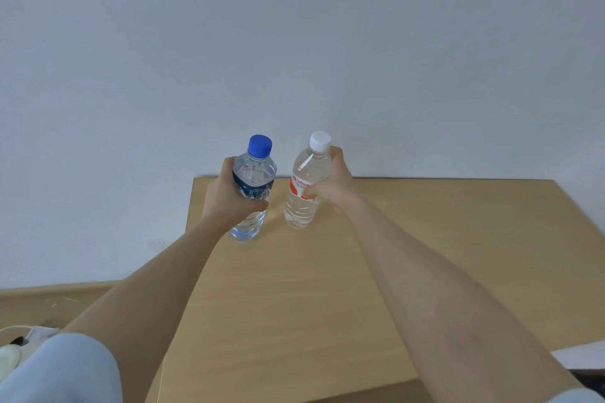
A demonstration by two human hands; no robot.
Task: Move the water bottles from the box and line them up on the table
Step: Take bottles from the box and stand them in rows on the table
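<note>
Head view: nearest the lens, a pale blue sleeve (62, 370) filled the lower-left corner, and two bare forearms reached from it out over the surface (311, 304). Towards the far edge of the surface, the left hand (226, 196) was wrapped round the middle of a blue-capped bottle (257, 173), fingers curled over its dark label. Just beside it, the right hand (330, 183) clasped a white-capped bottle (307, 167) at its shoulder and red label, thumb in front. Both bottles were roughly upright and apart from each other, their bases low over the far part of the surface; whether they touched it could not be told. The task looked barely begun: these two seemed the first of the row, neither yet released; no other bottle stood on the surface; the box lay out of sight, so what remained in it was unknown.
</note>
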